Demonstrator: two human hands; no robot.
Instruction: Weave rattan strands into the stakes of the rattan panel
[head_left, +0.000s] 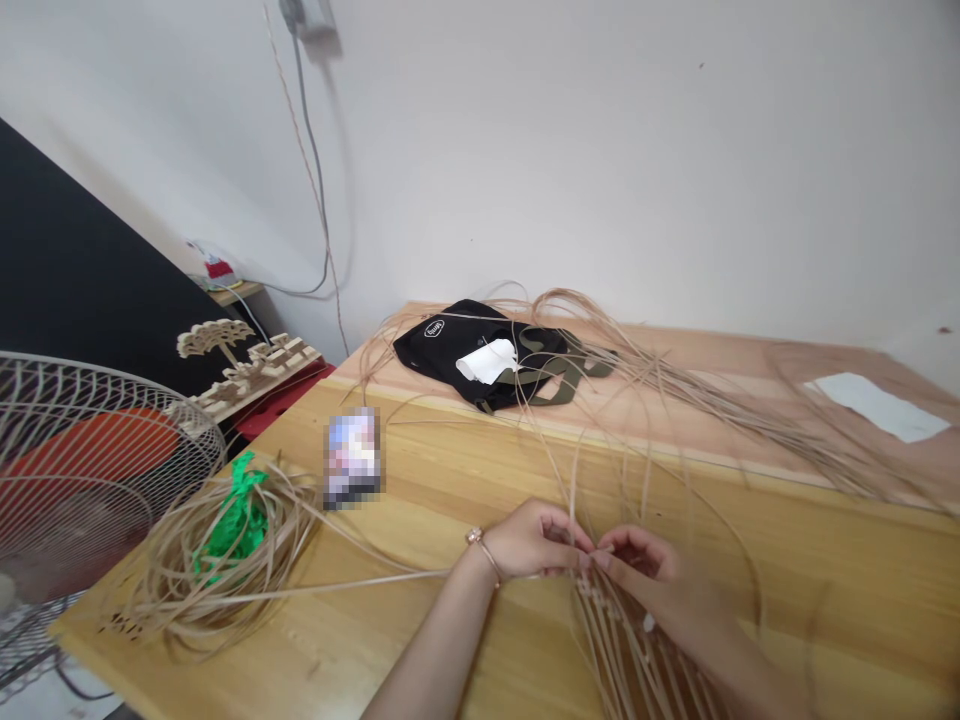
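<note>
My left hand (529,541) and my right hand (646,556) meet fingertip to fingertip over a bundle of thin tan rattan strips (628,652) on the wooden table (450,470). Both hands are closed in a pinch on the strips where the woven part begins. A bracelet sits on my left wrist. A long strip runs from my left hand to the left, toward a loose coil of rattan (217,560) wrapped round green plastic at the table's left corner. More long strips (720,410) fan away toward the back right.
A black bag (487,360) with a white paper on it lies at the back. A small blurred package (352,458) stands mid-left. A fan (82,480) stands left of the table. A white sheet (877,405) lies far right. A wooden model (240,365) sits behind the fan.
</note>
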